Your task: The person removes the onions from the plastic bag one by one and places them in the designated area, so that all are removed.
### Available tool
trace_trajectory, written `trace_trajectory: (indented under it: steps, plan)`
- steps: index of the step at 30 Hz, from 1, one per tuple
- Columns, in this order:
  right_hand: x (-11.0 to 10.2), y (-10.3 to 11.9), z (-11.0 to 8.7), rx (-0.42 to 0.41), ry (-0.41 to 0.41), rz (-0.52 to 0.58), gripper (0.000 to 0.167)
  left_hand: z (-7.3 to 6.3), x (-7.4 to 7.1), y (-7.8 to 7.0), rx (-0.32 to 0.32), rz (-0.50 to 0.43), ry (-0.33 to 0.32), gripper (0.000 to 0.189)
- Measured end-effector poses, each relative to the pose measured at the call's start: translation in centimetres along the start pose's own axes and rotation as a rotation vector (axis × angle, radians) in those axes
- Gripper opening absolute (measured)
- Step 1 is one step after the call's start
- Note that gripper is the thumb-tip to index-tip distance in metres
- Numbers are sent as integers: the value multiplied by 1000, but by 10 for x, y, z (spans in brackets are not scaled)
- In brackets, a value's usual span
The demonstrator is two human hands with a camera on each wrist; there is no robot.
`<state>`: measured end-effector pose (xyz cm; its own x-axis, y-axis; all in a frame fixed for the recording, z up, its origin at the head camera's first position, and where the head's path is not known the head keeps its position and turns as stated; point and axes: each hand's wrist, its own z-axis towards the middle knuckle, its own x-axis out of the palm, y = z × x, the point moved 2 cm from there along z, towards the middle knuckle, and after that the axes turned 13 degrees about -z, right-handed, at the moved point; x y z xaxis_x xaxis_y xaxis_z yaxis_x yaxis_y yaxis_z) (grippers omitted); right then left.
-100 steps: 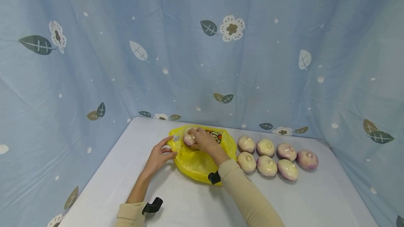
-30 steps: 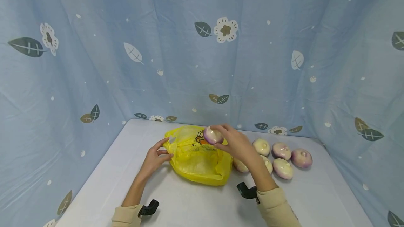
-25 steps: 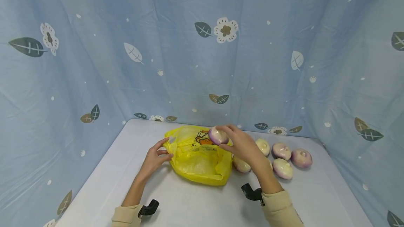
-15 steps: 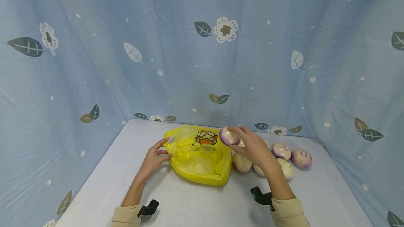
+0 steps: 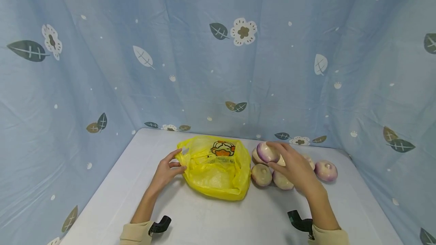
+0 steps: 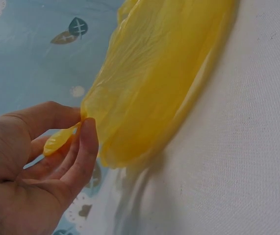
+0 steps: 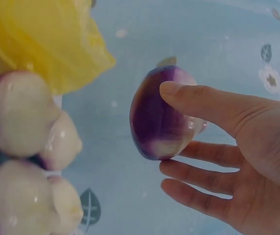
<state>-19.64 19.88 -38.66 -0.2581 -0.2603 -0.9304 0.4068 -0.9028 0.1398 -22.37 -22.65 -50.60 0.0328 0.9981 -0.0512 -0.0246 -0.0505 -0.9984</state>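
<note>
My left hand (image 5: 166,172) pinches the gathered left edge of a yellow plastic bag (image 5: 207,180) between thumb and fingers; in the left wrist view a twist of the bag (image 6: 59,141) pokes out behind the fingertips. The bag lies slack on the table, a cartoon duck printed on its back part. To the right, my right hand (image 5: 297,166) holds a glossy purple-and-white onion (image 5: 267,152) above other onions. Seen from the right wrist, the thumb presses on the purple side of that onion (image 7: 152,115) while fingers support it from beneath.
Several more onions stand close together on the white table (image 5: 218,222), among them a front-left onion (image 5: 261,175) and a far-right onion (image 5: 326,171). My right hand partly covers the group. A blue patterned curtain (image 5: 190,48) encloses the back and sides.
My right hand was over the bag with an onion 3.3 seconds ago. Since then it has carried an onion rightward, over the other onions. The left hand keeps its pinch on the bag.
</note>
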Motion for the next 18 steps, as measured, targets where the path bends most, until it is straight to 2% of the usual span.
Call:
trace_trajectory:
  steps: [18]
  plan:
    - [0, -45, -40, 60, 15, -37, 61, 1, -1, 3, 21, -11, 16, 74]
